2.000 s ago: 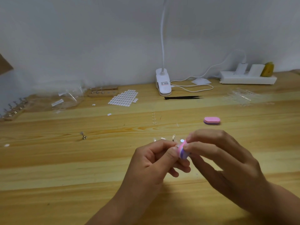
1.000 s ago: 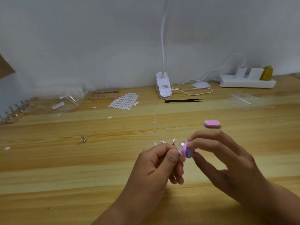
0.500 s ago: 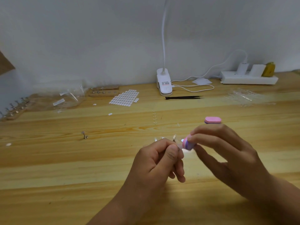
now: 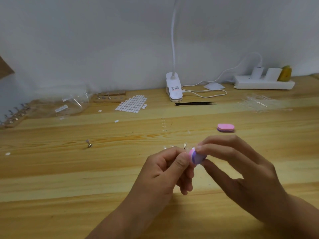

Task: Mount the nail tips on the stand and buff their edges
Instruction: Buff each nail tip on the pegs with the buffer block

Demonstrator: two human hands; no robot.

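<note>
Left hand (image 4: 165, 171): thumb and forefinger are pinched tight on something small that the fingers almost entirely hide. From the task, it is probably a nail tip.
Right hand (image 4: 241, 169): fingertips and thumb are curled round a pink-and-purple buffer block (image 4: 196, 156), whose end meets the left fingertips.
Nail tip, handling: likely thin, featherlight, slick plastic that bends and could flick away. It is best pinched by its sides near the base, which leaves the edge bare.
Buffer block, handling: it looks light and foamy, so it should be held by the flat faces and pressed gently.
Loose tips (image 4: 185, 145): clear and hard to see, they lie on the surface (image 4: 69, 169) just beyond the hands.
Spare buffer (image 4: 225, 127): it lies flat, farther back and to the right.
Single holder pin (image 4: 89, 144): it stands alone, well to the left.
Wooden stand (image 4: 109, 98): it sits by the wall, just beside a sheet of white pads (image 4: 132, 104).
Black tweezers (image 4: 195, 103): they lie near the wall, in front of the lamp clip (image 4: 174, 88).
</note>
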